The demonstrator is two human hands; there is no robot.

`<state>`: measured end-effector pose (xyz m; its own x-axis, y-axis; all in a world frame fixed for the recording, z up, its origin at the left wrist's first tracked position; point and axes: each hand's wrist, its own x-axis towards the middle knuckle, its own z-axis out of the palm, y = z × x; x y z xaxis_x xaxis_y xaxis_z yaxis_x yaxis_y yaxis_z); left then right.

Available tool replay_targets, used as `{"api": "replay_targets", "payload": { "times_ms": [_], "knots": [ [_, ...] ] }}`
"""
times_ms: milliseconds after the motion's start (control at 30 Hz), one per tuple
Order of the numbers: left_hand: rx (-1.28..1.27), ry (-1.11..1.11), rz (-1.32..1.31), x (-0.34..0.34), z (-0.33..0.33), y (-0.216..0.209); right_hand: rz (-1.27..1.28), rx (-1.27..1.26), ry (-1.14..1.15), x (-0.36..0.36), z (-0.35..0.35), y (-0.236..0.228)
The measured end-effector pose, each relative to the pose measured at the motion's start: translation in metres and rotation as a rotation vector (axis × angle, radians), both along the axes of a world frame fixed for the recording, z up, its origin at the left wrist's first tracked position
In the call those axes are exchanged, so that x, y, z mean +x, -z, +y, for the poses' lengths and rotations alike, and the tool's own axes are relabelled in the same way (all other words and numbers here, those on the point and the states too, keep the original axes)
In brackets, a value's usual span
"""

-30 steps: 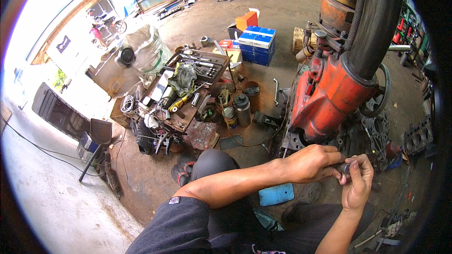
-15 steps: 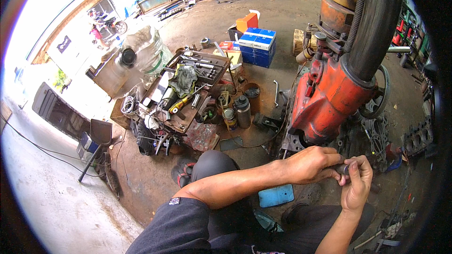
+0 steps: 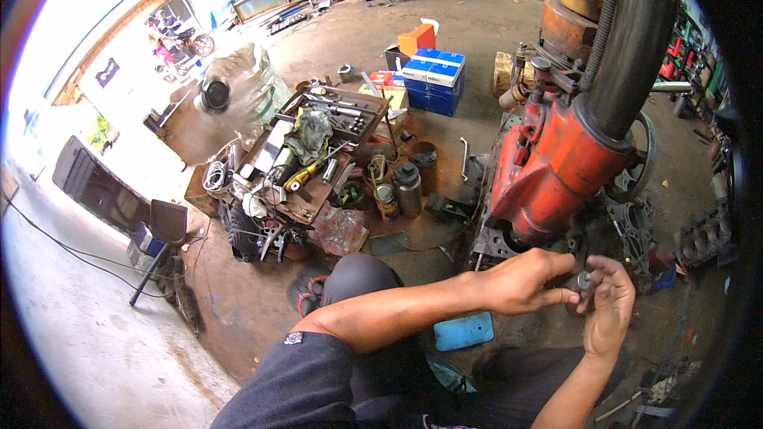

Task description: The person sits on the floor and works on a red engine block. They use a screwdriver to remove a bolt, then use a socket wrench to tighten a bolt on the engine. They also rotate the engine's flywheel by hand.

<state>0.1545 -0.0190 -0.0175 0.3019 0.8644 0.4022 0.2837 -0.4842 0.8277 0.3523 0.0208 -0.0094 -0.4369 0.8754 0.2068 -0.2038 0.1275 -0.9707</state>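
Below the red machine head, my two hands meet around a small dark cylindrical metal part (image 3: 584, 280) with a lighter round end. From the left, my left hand (image 3: 524, 282) pinches it with thumb and curled fingers. My right hand (image 3: 610, 302) has its fingers bent around the other side, palm partly turned up. The part is slightly blurred, and its exact kind cannot be told. Just above my hands stands the red machine housing (image 3: 548, 171), joined to a thick dark column (image 3: 636, 48).
A tool-laden metal tray table (image 3: 369, 123) stands ahead to the left. Near it are a grey flask (image 3: 408, 191) and a blue-and-white box (image 3: 434, 83). A blue flat piece (image 3: 464, 331) lies below my left forearm. An engine block-like casting (image 3: 703, 234) sits at the right.
The small part has turned so that its round end shows more. My right hand's fingers have shifted and opened slightly around it; my left hand stays nearly in place.
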Motion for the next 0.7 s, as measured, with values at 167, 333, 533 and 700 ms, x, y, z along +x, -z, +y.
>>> {"api": "replay_targets", "payload": {
  "times_ms": [167,333,533,700],
  "knots": [
    [-0.087,-0.107,-0.243,-0.019,0.002,-0.02,-0.46,0.415,0.487,0.069,0.029,-0.019],
    [-0.125,-0.325,-0.53,-0.097,0.016,-0.029,-0.729,0.409,0.76,0.132,0.006,0.029],
    [-0.177,-0.951,-0.035,-0.257,0.028,0.014,-0.858,-0.006,0.655,0.153,-0.056,0.062],
    [-0.372,-1.449,0.243,-0.417,0.047,0.059,-0.882,-0.009,0.662,0.138,-0.059,0.037]
  ]
}}
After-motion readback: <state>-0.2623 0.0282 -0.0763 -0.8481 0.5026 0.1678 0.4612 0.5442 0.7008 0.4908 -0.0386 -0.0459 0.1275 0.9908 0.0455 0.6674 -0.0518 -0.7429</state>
